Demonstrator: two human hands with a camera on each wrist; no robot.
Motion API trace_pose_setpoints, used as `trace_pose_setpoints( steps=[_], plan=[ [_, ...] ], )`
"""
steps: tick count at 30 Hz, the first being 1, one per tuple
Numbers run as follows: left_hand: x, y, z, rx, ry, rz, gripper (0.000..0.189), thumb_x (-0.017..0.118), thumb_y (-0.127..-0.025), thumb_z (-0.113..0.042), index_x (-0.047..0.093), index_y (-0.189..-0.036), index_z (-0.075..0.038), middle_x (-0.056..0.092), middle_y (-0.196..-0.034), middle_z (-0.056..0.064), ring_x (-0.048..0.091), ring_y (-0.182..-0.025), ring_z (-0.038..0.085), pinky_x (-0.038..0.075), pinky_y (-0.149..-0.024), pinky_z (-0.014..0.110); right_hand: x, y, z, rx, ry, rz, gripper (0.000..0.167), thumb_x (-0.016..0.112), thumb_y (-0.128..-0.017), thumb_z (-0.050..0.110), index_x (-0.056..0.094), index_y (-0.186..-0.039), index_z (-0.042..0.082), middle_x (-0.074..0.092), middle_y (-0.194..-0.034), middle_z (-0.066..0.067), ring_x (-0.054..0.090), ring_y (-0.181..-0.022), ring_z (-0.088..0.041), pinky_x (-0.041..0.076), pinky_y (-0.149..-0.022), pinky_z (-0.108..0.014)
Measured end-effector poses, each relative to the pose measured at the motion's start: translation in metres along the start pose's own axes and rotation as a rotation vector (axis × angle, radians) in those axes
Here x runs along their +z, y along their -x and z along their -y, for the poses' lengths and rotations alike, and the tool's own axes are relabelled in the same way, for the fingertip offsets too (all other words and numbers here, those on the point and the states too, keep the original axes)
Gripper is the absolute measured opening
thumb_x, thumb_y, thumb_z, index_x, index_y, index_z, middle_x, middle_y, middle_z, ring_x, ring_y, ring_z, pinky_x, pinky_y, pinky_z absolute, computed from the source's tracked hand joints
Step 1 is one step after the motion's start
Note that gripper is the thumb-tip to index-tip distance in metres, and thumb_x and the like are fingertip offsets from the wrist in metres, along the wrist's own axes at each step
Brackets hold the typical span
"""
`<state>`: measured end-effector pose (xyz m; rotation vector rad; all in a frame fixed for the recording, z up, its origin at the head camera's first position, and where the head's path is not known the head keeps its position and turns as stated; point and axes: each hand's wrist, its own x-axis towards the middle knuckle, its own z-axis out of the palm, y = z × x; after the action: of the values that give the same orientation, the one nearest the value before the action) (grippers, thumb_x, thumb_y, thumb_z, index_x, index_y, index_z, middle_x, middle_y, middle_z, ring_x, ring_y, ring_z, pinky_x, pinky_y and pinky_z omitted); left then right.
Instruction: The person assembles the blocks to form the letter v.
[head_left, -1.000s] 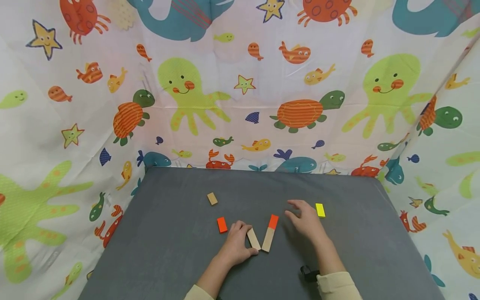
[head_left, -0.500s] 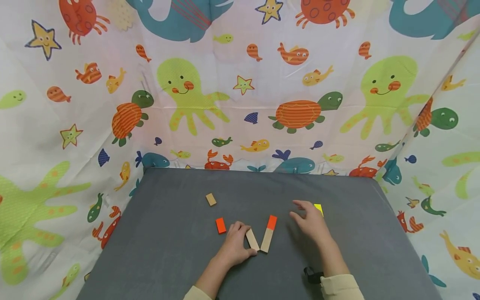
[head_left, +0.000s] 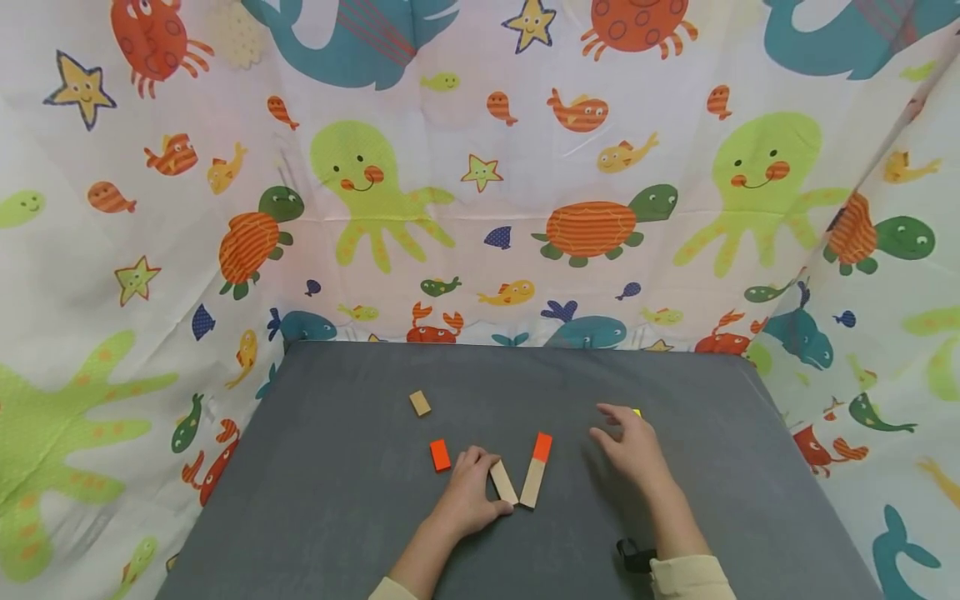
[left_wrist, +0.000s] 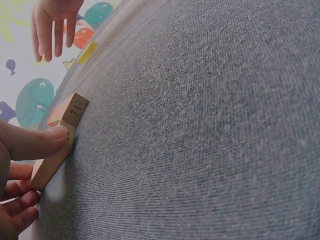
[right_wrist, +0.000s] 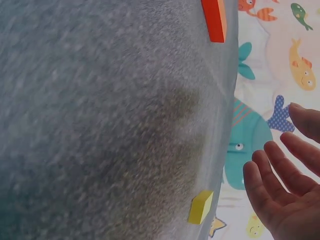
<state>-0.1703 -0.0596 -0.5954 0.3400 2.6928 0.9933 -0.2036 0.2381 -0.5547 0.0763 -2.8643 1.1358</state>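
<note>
My left hand [head_left: 467, 496] holds a plain wooden block [head_left: 503, 482] lying on the table, thumb at its near end and fingers at the far end. Close on its right is another wooden block [head_left: 533, 483]; the near ends of the two almost meet in a V. At that block's far end lies an orange-red block [head_left: 542, 447]. In the left wrist view, the thumb presses the end of the held block [left_wrist: 52, 162]. My right hand [head_left: 632, 446] hovers over the table, fingers loosely bent, holding nothing. It mostly hides a yellow block [right_wrist: 201, 207] from the head view.
A second orange-red block [head_left: 440, 455] lies left of my left hand, with a small wooden block [head_left: 420, 403] farther back. The grey cloth-covered table [head_left: 337, 500] ends at a curtain [head_left: 480, 208] printed with sea animals. A black strap [head_left: 636, 557] hangs at my right wrist.
My right hand has drifted to the right and now covers most of the yellow block. The left hand keeps its hold on the wooden block; the blocks have not moved on the table.
</note>
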Motion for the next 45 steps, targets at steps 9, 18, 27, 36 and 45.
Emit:
trace_pose_setpoints(
  steps=[9, 18, 27, 36, 45],
  plan=[
    [0.001, 0.002, 0.000, -0.009, 0.009, -0.007, 0.074, 0.091, -0.074, -0.029, 0.059, -0.138, -0.009, 0.050, -0.126, 0.001, 0.046, -0.116, 0.020, 0.047, -0.100, 0.044, -0.007, 0.005, -0.010, 0.049, 0.004, -0.008, 0.050, 0.072, -0.094, 0.017, 0.057, -0.140, 0.005, 0.059, -0.134, -0.023, 0.060, -0.120, -0.040, 0.052, -0.096, -0.055],
    [0.002, 0.000, 0.000, -0.008, 0.008, -0.011, 0.074, 0.092, -0.073, -0.029, 0.060, -0.137, -0.009, 0.051, -0.125, 0.002, 0.046, -0.116, 0.021, 0.048, -0.100, 0.044, -0.013, 0.007, -0.015, 0.080, 0.025, 0.010, 0.051, 0.071, -0.095, 0.021, 0.055, -0.141, 0.004, 0.056, -0.136, -0.024, 0.057, -0.123, -0.041, 0.050, -0.099, -0.056],
    [0.003, -0.001, 0.001, -0.011, 0.010, -0.014, 0.075, 0.092, -0.073, -0.029, 0.060, -0.137, -0.009, 0.051, -0.127, 0.003, 0.046, -0.118, 0.022, 0.047, -0.101, 0.045, -0.017, 0.006, -0.019, 0.087, 0.035, 0.019, 0.051, 0.069, -0.094, 0.013, 0.054, -0.143, 0.005, 0.053, -0.140, -0.026, 0.053, -0.127, -0.044, 0.047, -0.102, -0.059],
    [0.003, 0.000, 0.001, -0.007, 0.010, -0.010, 0.075, 0.092, -0.073, -0.029, 0.060, -0.137, -0.009, 0.051, -0.127, 0.003, 0.046, -0.117, 0.022, 0.047, -0.101, 0.046, -0.019, 0.003, -0.026, 0.112, 0.041, 0.054, 0.056, 0.070, -0.093, 0.008, 0.052, -0.145, 0.005, 0.048, -0.143, -0.028, 0.053, -0.127, -0.046, 0.050, -0.098, -0.056],
    [0.001, 0.000, 0.001, -0.006, 0.017, -0.008, 0.074, 0.091, -0.074, -0.029, 0.059, -0.137, -0.009, 0.051, -0.127, 0.003, 0.046, -0.117, 0.022, 0.047, -0.101, 0.046, -0.023, 0.003, -0.029, 0.107, 0.067, 0.038, 0.058, 0.074, -0.091, 0.012, 0.053, -0.144, 0.003, 0.050, -0.141, -0.030, 0.063, -0.113, -0.046, 0.054, -0.091, -0.055]
  ],
)
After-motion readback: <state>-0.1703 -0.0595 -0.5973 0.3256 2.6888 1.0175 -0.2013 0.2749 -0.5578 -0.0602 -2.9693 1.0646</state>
